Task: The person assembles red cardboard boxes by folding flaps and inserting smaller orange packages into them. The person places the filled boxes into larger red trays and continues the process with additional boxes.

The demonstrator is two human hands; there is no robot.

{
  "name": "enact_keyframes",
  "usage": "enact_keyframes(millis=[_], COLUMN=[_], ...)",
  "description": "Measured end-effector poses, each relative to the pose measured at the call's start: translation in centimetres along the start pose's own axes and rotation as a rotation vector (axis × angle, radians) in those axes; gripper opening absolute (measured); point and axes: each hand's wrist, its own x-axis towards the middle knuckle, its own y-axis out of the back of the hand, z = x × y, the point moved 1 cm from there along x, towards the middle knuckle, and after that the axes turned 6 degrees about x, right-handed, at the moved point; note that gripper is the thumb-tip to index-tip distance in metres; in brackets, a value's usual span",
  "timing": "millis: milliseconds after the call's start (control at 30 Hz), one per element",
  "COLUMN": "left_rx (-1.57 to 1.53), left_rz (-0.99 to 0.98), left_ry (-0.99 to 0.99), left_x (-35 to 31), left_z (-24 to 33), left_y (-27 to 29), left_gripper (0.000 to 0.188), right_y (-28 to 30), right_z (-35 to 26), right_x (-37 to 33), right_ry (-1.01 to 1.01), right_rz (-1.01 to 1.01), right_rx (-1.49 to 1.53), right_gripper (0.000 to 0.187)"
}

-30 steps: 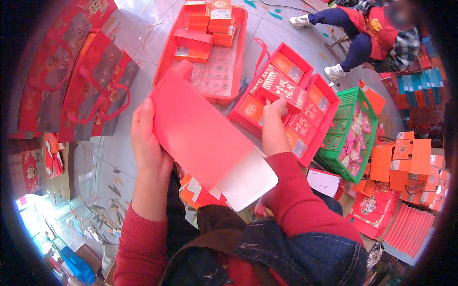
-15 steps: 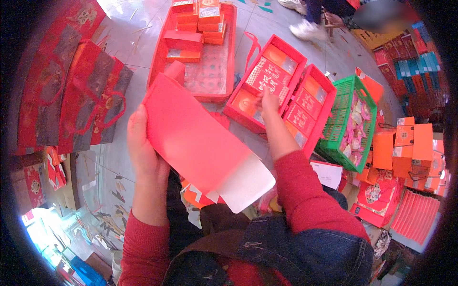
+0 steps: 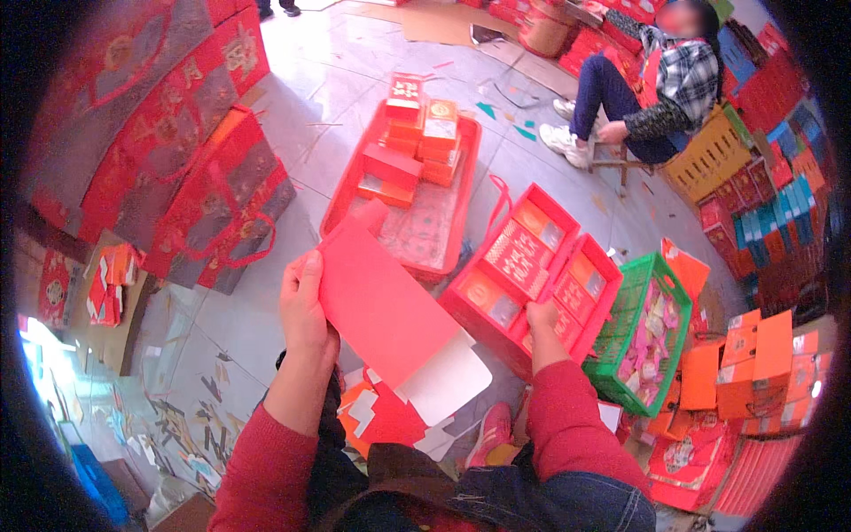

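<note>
**Red carton [image 3: 381,306] held along one edge**

Your left hand [image 3: 306,306] has its fingers closed on the carton's left edge, holding it up in front of you, near the gift box [image 3: 492,332]. Its white flap [image 3: 452,381] sticks out, unsupported; it could snag on the gift box's near side if the carton swings. The card looks thin, so a harder squeeze could buckle it. Your right hand [image 3: 542,324] is at the gift box; you might jog the contents by pressing there, though I cannot tell whether its fingers grip anything.

Count one carton, one gift box in two halves, one red tray [image 3: 430,235] and one green basket [image 3: 616,368]. The left half shows two orange boxes [image 3: 480,293] and at least one red box [image 3: 514,257]. The basket's pink packets [image 3: 654,324] overlap too much to count.
</note>
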Motion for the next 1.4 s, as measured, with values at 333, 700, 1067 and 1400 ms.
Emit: enact_keyframes(millis=[333, 700, 1067, 1400], left_rx=[-0.209, -0.288, -0.201, -0.150], left_rz=[-0.039, 0.237, 0.419, 0.300], left_ry=[-0.246, -0.373, -0.401, -0.217], left_x=[-0.4, -16.6, -23.5, -19.9], left_z=[7.4, 17.1, 18.9, 14.6], left_y=[6.4, 22.7, 30.4, 28.6], left_gripper=[0.029, 0.042, 0.045, 0.049], right_y=[10.0, 17.0, 2.9, -6.1], right_z=[1.6, -2.0, -5.4, -7.1], right_x=[-3.6, -22.7, -32.2, -27.1], right_ry=[0.456, 1.084, 1.421, 1.183], right_rz=[0.037, -0.269, -0.766, -0.832], right_rx=[0.253, 0.169, -0.264, -0.324], right_gripper=[0.029, 0.031, 0.027, 0.029])
